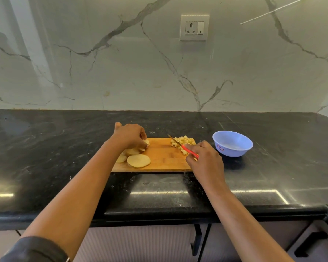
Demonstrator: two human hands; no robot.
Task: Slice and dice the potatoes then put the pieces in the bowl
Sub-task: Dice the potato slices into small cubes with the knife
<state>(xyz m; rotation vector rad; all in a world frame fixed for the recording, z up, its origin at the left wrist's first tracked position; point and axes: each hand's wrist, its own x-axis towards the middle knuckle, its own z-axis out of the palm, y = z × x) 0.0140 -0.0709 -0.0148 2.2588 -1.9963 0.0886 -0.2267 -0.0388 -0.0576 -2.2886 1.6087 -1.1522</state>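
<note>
Down at the near edge, a dark sleeve [36,248] on the left arm, and both bare forearms reach out over the black stone counter [64,148] to the wooden cutting board [163,161]. The left hand [130,136] is curled down over the potato slices [138,160] at the left end of the board. Its fingertips pinch a slice at the far side of that cluster, while the big round ones lie flat nearer us. The right hand [204,159] is wrapped round the red handle of a knife [180,145], with the blade angled away and to the left. Its tip sits just beside the diced pieces [184,141] heaped at the board's far right corner. Whether the edge touches the wood, I cannot tell.

Just right of the board stands the pale blue bowl [235,151], and no potato shows in it. So this looks like the middle of the dicing step: one batch is cubed and a good many slices are waiting. Nothing has been transferred.

The next move, I'd say, calls for the left hand to bring a slice or a small stack into the open middle of the board and flatten it. The fingertips should tuck back before the knife swings over to cut strips, then crosswise. The diced heap sits close to the board's edge, so a careless sweep could scatter cubes onto the counter.
</note>
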